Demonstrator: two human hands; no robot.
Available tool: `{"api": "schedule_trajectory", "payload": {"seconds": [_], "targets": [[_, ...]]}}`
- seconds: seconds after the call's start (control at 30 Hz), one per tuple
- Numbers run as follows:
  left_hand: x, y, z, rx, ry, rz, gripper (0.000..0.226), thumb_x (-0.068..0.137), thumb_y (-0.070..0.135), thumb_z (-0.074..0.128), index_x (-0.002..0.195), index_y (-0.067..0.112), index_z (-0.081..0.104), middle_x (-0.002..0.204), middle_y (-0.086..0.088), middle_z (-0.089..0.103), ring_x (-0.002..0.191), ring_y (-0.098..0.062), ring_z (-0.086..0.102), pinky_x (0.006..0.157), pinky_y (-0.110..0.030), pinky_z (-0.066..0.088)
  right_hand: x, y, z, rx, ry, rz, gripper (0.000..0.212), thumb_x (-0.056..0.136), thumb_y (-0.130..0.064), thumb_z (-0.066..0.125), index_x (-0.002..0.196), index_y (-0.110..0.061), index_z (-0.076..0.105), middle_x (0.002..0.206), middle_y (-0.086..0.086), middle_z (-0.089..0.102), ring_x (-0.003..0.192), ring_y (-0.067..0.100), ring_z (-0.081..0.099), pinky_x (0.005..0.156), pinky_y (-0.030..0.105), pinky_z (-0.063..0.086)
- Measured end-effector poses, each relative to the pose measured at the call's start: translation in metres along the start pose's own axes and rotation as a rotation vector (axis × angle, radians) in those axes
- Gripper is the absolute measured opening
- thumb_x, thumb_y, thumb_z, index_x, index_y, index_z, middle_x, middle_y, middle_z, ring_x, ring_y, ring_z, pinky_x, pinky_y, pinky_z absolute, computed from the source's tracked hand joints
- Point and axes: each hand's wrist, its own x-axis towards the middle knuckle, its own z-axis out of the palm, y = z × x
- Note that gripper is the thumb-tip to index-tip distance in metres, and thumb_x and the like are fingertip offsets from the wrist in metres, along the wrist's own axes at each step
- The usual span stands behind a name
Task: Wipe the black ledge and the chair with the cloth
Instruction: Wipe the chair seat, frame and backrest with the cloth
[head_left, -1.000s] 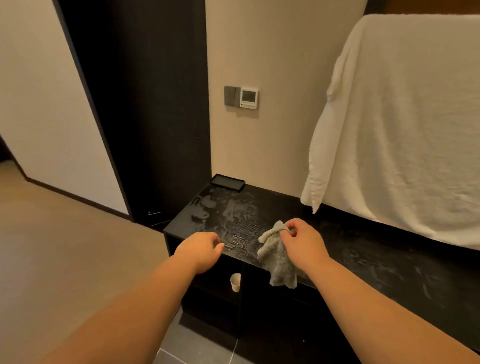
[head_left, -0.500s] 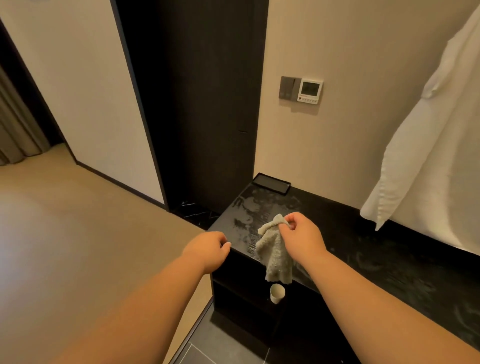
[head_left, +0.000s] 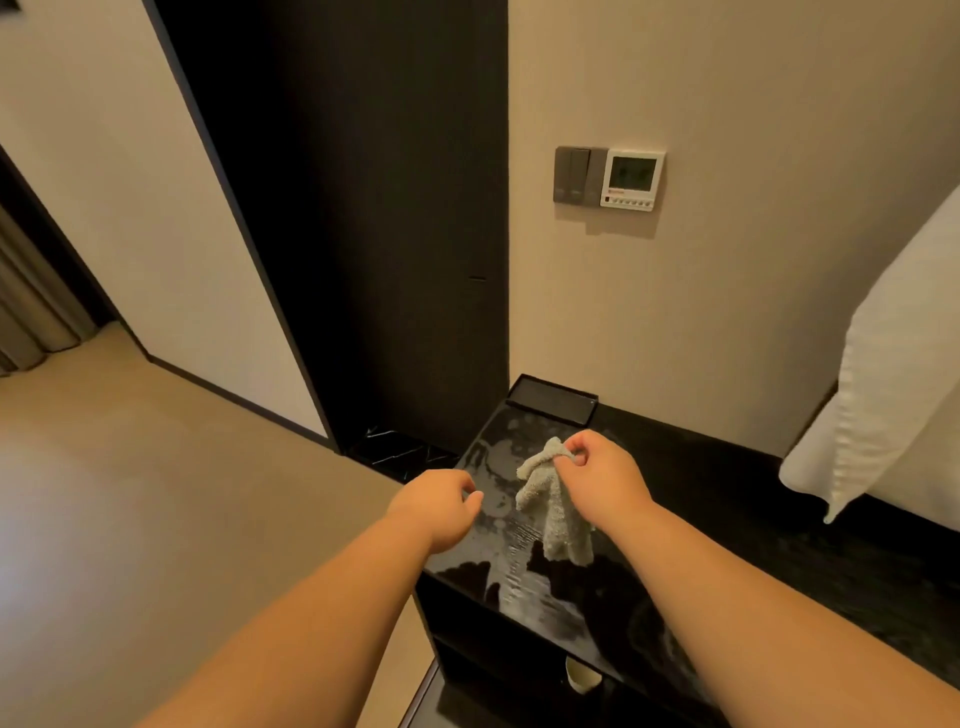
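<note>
My right hand (head_left: 602, 480) pinches the top of a small grey cloth (head_left: 553, 506), which hangs limp just above the black ledge (head_left: 727, 499). The ledge top shows wet smears near its left end. My left hand (head_left: 441, 506) hovers over the ledge's left edge with fingers loosely curled, holding nothing. No chair is in view.
A shallow black tray (head_left: 551, 400) sits at the ledge's back left corner by the wall. A white cup (head_left: 582, 678) stands on the shelf under the ledge. White bedding (head_left: 893, 395) hangs at the right. A thermostat and switch panel (head_left: 608, 176) are on the wall. Beige floor lies to the left.
The view has swung left and closer to the ledge's left end. Both hands sit further over the ledge top, the cloth still hanging from my right hand.
</note>
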Motion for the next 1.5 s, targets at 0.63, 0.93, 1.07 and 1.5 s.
{"api": "schedule_trajectory", "payload": {"seconds": [0.63,0.93,1.07,1.5], "targets": [[0.216,0.006,-0.082,0.047,0.014,0.098,0.033,0.104,0.05,0.051,0.125,0.031,0.066,0.112,0.007,0.07,0.1,-0.013,0.066,0.091,-0.041,0.059,0.21,0.0,-0.01,-0.066,0.054,0.06,0.011,0.098,-0.036,0.06,0.106,-0.029,0.06,0.084,-0.008,0.061,0.08,0.014,0.06,0.065,0.03,0.045],[0.336,0.021,-0.103,0.024,-0.076,0.31,0.038,0.102,0.05,0.05,0.129,0.028,0.066,0.12,0.005,0.07,0.105,-0.016,0.064,0.088,-0.036,0.054,0.282,-0.002,-0.016,-0.105,0.183,0.186,0.005,0.097,-0.031,0.061,0.099,-0.029,0.057,0.082,-0.009,0.061,0.076,0.014,0.058,0.057,0.022,0.037],[0.383,0.028,-0.107,0.042,-0.104,0.375,0.042,0.102,0.052,0.049,0.134,0.028,0.064,0.124,0.001,0.069,0.109,-0.02,0.066,0.094,-0.043,0.057,0.317,0.003,-0.02,-0.081,0.29,0.224,0.007,0.096,-0.029,0.064,0.098,-0.024,0.059,0.073,-0.004,0.059,0.071,0.016,0.056,0.057,0.027,0.036],[0.446,0.032,-0.062,0.142,-0.232,0.479,0.04,0.104,0.048,0.049,0.13,0.024,0.067,0.125,-0.004,0.07,0.112,-0.027,0.065,0.096,-0.044,0.055,0.338,0.065,0.033,-0.205,0.099,0.468,0.037,0.093,-0.03,0.066,0.128,-0.023,0.059,0.116,0.003,0.065,0.097,0.021,0.06,0.078,0.027,0.043]]}}
